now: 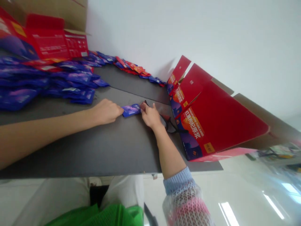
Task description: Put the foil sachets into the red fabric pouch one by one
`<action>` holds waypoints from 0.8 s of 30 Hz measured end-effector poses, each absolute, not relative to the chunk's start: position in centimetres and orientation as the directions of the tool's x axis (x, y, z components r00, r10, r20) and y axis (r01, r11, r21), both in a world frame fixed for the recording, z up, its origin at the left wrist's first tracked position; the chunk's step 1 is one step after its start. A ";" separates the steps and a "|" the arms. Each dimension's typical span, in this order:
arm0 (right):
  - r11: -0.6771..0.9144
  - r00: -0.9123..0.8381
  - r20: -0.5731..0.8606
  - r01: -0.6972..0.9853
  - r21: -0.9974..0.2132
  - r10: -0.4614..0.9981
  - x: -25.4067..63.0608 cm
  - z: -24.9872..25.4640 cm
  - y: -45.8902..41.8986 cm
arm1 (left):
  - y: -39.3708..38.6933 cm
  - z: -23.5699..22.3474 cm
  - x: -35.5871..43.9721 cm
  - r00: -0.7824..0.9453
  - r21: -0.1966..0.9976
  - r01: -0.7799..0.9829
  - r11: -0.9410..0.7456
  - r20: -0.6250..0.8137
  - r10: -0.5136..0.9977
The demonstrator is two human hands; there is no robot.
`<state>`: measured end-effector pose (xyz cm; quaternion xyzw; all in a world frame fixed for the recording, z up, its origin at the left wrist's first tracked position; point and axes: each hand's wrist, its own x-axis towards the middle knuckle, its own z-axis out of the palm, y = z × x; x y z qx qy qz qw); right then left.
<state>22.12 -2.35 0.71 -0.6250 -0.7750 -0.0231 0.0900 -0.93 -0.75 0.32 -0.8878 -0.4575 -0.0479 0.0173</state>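
Note:
A blue-purple sachet (131, 110) is stretched level between my two hands, just above or on the grey tabletop. My left hand (109, 111) is closed, with its fingertips pinching the sachet's left end. At the other end, my right hand (150, 116) is bent over the sachet with its fingers closed at the edge; a small dark reddish-brown patch shows by the fingertips, and I cannot make out what it is. To the right of that hand lies a black object with thin arms or loops (172, 125), partly hidden and blurred.
Piled blue sachets (70, 81) cover the table's left side, below an open red carton (50, 40). A row of red and blue sachets (131, 66) runs along the wall. Several open red boxes (195, 122) stand on the right. The table's front edge (113, 174) is near my lap.

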 end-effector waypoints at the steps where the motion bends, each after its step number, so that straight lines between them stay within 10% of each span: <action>1: 0.187 -0.163 0.191 0.976 -0.114 0.968 22.3 0.9 -2.4 | -0.7 1.0 -0.9 0.612 -0.071 0.790 -0.608 0.046 0.790; 9: 0.112 -0.002 0.345 0.947 -0.301 0.939 22.1 3.4 -3.9 | -1.0 2.9 1.3 0.641 -0.250 0.706 -0.662 -0.171 0.748; 16: 0.468 -0.421 0.223 0.850 -0.241 0.880 18.7 1.9 -4.8 | -5.4 0.7 5.7 0.496 -0.203 0.846 -0.494 -0.045 0.867; 24: 0.424 -0.384 0.190 0.866 -0.267 0.904 17.9 1.7 -4.3 | -6.6 1.2 5.0 0.424 -0.229 0.886 -0.403 0.051 0.904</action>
